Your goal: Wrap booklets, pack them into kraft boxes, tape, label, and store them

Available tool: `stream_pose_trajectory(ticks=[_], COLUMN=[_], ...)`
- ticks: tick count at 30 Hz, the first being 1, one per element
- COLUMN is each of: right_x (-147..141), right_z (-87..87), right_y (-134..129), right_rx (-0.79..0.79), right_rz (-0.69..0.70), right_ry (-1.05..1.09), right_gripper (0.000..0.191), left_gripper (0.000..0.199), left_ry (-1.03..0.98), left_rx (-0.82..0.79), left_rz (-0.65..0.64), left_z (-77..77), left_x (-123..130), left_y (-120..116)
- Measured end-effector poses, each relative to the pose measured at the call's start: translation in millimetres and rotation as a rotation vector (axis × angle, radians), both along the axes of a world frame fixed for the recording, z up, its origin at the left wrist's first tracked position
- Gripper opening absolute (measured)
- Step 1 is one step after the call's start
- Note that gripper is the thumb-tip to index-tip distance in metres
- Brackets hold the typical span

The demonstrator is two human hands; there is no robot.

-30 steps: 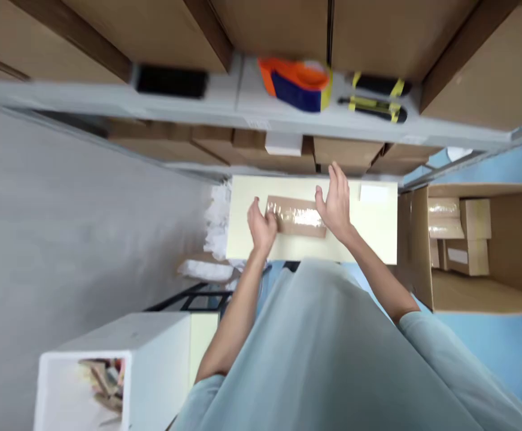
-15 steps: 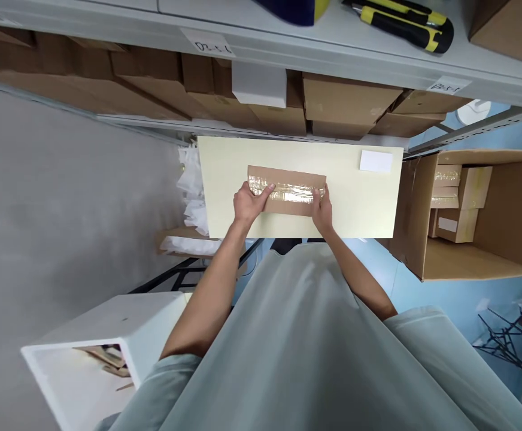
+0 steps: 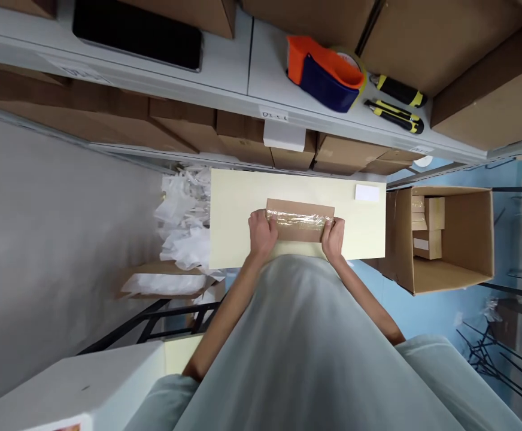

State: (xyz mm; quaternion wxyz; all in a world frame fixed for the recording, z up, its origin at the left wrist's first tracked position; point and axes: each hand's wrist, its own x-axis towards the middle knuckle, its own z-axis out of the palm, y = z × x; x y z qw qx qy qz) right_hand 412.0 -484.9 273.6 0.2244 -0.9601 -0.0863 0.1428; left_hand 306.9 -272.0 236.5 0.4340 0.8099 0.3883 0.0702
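A small brown cardboard box (image 3: 300, 233) with clear shiny tape along its upper face is over the pale yellow tabletop (image 3: 234, 191). My left hand (image 3: 262, 232) grips its left end, the thumb near the tape. At the right end my right hand (image 3: 333, 236) has its fingers closed round the edge. The underside of the box is hidden, so I cannot tell whether it touches the table. A white label or card (image 3: 367, 193) lies at the table's back right.
Right of the table stands a large open carton (image 3: 467, 239) with several small boxes inside. A shelf (image 3: 261, 78) behind holds a tape dispenser (image 3: 326, 78), cutter knives (image 3: 395, 117), a phone (image 3: 137, 36) and cartons. White packing material (image 3: 184, 221) heaps up at left.
My view has tilted up, showing more of the shelf. Both hands, still on the box, are now nearer my body, and the fingers have shifted round its ends.
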Motion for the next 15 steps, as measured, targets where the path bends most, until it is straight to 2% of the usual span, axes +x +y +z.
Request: stream_pose_trajectory(ticks=[3,7,11,15], right_x=[-9.9,-20.8,-40.5,-66.6], right_z=[13.2,16.2,-6.8,-37.9], right_y=[9.8,22.4,28.1,32.1], right_rx=[-0.036,-0.038,0.124,0.194], right_rz=[0.029,0.072,0.074,0.038], right_ry=[-0.069,-0.175,-0.164,-0.035], right_gripper=[0.042,0.043,0.032,0.027], left_gripper=[0.04,0.039,0.04,0.047], left_ry=[-0.065,-0.117,-0.059,-0.023], left_rx=[0.045,0.017,-0.049,-0.102], left_rz=[0.026,-0.059,-0.081,-0.066], left_z=[8.0,10.5,0.0,-17.0], left_x=[-11.5,-31.1,-53.0,-72.9], left_y=[11.0,43.4,67.5,69.6])
